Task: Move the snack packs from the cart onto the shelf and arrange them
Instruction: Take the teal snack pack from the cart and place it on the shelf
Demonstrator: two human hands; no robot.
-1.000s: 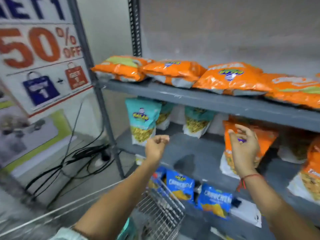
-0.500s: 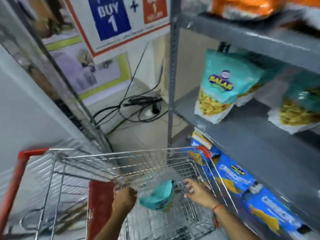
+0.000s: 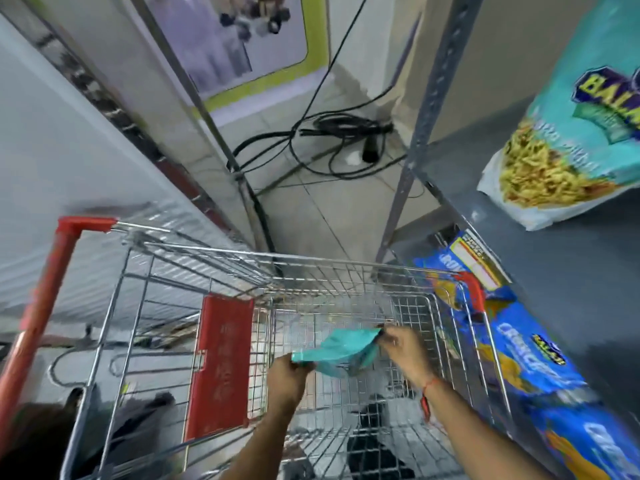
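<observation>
**Both hands on a teal pack inside the cart**

We had both hands down in the wire cart. Our left hand was closed on the near-left corner of a teal snack pack, and our right hand, with a red thread at the wrist, pinched its far-right corner. The pack hung between the two hands, above the cart's wire floor. Left of our left hand stood the cart's red flap. Right of our right hand, beyond the cart wall, blue snack packs lay on the low shelf. Farther off, on the grey shelf above, another teal pack stood upright.
</observation>
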